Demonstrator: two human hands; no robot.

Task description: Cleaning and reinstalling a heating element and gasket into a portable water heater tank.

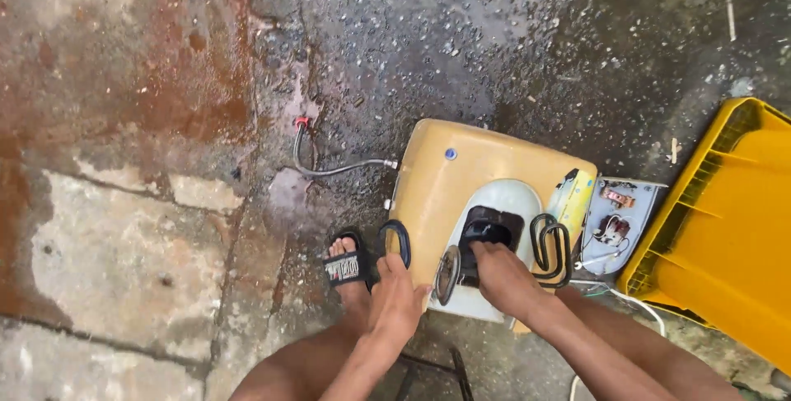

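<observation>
heater: yellowed, boxy tank (pixel 461 172) lying flat on the wet floor (pixel 165 162), with a pale oval panel (pixel 515 203) in the middle and a dark square opening (pixel 492 228) in it

left hand: left hand (pixel 397 300) is down at the near left corner of the tank, fingers curled. A dark ring-shaped gasket (pixel 395 241) stands just above the fingertips and looks pinched by them, though I can't tell for sure how tight the grip is

right hand: right hand (pixel 504 277) is right at the dark opening, fingers bent down into it, so they're partly hidden. Can't tell if it's actually got hold of anything in there

disc: a round metal plate (pixel 447 275) stands on edge between the two hands, touching the panel

coil: black looped heating element (pixel 553 248) just right of the right hand, lying on the tank's edge

hose: braided grey hose (pixel 334 166) curls off the tank's left side, ends in a red cap (pixel 302 121)

cover: pale cover (pixel 615 224) with wiring and small parts sits right of the tank, next to a yellow bit (pixel 575 195)

bin: big yellow bin (pixel 725 228) lying on its side at the far right

foot: foot in a black slide sandal (pixel 346 267) just left of the tank

floor: rough concrete, wet and dark near the top, rust-stained on the left
</observation>
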